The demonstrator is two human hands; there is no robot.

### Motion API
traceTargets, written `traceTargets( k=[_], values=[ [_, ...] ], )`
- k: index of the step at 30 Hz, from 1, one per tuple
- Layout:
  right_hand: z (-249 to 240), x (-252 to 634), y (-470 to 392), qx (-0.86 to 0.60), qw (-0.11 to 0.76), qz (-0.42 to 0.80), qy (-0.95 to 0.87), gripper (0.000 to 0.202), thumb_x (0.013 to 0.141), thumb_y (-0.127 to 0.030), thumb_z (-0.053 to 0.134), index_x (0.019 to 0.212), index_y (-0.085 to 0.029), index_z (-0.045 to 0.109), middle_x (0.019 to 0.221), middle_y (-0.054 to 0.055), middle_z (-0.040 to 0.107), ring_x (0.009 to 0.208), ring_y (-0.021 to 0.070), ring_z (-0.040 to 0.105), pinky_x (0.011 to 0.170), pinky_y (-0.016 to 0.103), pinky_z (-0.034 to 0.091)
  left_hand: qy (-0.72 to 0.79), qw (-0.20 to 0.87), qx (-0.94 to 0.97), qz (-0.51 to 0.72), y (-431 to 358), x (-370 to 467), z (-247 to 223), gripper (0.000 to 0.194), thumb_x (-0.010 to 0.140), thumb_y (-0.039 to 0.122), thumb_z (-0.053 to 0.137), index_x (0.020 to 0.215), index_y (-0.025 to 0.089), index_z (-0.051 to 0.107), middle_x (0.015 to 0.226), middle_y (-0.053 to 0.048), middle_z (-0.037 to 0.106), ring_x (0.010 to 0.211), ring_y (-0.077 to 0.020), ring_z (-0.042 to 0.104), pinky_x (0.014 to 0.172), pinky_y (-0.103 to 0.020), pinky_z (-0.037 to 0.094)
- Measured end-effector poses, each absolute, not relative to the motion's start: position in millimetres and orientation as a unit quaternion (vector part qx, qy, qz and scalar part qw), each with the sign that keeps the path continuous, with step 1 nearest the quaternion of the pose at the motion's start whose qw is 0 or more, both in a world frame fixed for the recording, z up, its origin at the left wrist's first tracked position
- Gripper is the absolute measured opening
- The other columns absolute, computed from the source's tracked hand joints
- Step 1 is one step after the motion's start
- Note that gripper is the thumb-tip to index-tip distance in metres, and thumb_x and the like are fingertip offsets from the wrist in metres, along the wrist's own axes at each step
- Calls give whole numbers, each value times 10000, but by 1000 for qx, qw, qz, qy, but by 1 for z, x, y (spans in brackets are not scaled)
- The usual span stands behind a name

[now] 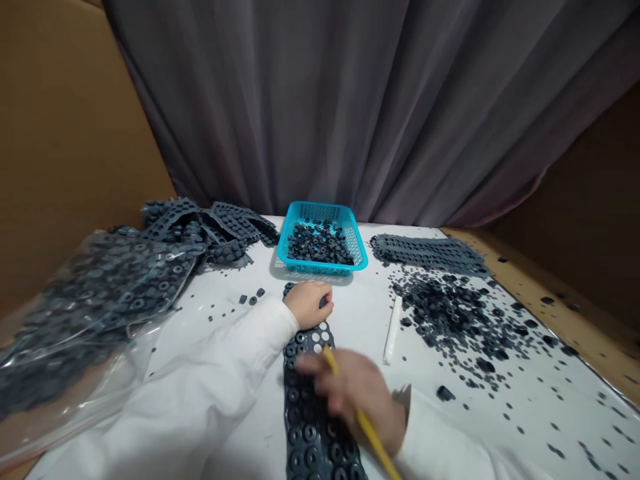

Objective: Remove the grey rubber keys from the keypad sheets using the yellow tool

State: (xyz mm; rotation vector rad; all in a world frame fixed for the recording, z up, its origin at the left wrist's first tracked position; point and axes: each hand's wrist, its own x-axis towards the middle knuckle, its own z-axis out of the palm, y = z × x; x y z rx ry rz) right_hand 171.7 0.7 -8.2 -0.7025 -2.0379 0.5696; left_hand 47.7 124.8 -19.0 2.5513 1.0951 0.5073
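Note:
A dark grey rubber sheet (pixel 295 437) with rows of round, ring-like studs lies lengthwise in front of me. Several holes near its far end show white. My left hand (pixel 310 305) rests over that far end with its fingers curled around the edge, and a dark bit shows between thumb and fingers. Nearer to me, my right hand (pixel 357 393) is over the sheet's right side, smeared by motion. It grips a thin yellow stick (pixel 370 430) that slants from the sheet down to the lower right; its tip is by the white holes.
A blue basket (pixel 361 257) of small black rubber pieces stands at the back. Left are heaped sheets (pixel 235 223) and a filled clear plastic bag (pixel 115 287). Right are a stacked sheet (pixel 430 253), a white strip (pixel 393 330) and a pile of black pieces (pixel 450 307).

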Motion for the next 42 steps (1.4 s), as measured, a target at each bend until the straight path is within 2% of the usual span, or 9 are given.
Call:
traceTargets(
  k=[7,11,17,20,24,30,37,40,42],
  values=[
    [-10,151,-22,-151,256,37,-954,234,888,-241,425,672,-217,510,540,-10,511,574,138,441,524,261,332,373,161,895,182,126,47,-20,79,759,256,508,751,195,558,804,-40,638,799,-204,573,721,-302,412],
    [-10,150,-24,-161,285,52,-943,305,913,-210,379,620,-204,465,510,-10,512,539,128,440,509,256,333,369,162,896,185,125,46,-17,91,758,263,510,737,192,564,791,-38,637,773,-202,576,696,-296,410],
    [-13,149,-32,-179,417,343,-822,322,871,-180,428,616,-223,235,651,9,648,593,88,582,568,207,417,340,161,905,197,122,49,-9,98,767,262,503,768,188,568,802,-40,618,779,-185,557,716,-285,401],
    [-18,146,-33,-195,385,415,-801,323,853,-236,455,629,-225,223,655,6,652,601,94,585,596,206,420,294,161,921,199,121,51,-11,95,750,268,535,789,186,563,809,-35,602,819,-188,529,755,-289,388],
    [-25,141,-30,-206,278,434,-832,224,820,-255,483,648,-222,343,672,10,640,612,107,550,606,202,412,316,142,920,186,120,53,-15,122,751,297,547,816,196,563,881,-35,578,900,-209,490,799,-323,376],
    [-26,142,-30,-214,273,440,-828,202,769,-192,501,644,-217,343,613,-9,560,575,100,475,599,186,387,461,70,864,189,114,54,-17,271,775,398,512,946,190,539,966,-67,536,939,-246,468,800,-374,383],
    [-24,145,-30,-213,330,433,-811,256,766,-203,498,608,-218,297,536,-38,465,515,91,414,516,186,346,475,35,871,116,114,55,3,298,829,411,439,922,162,572,953,-103,580,946,-271,503,828,-410,378],
    [-24,149,-33,-216,389,394,-804,281,785,-265,490,588,-214,296,519,-24,480,502,97,432,494,206,337,393,109,912,45,105,34,43,269,872,306,388,882,166,617,950,-86,621,916,-224,550,827,-345,397],
    [-23,152,-36,-220,446,363,-788,269,802,-302,468,590,-210,330,521,-11,505,507,105,460,519,225,353,404,157,901,22,90,10,74,334,889,310,359,758,176,636,780,-44,641,760,-184,585,737,-295,431]
  ],
)
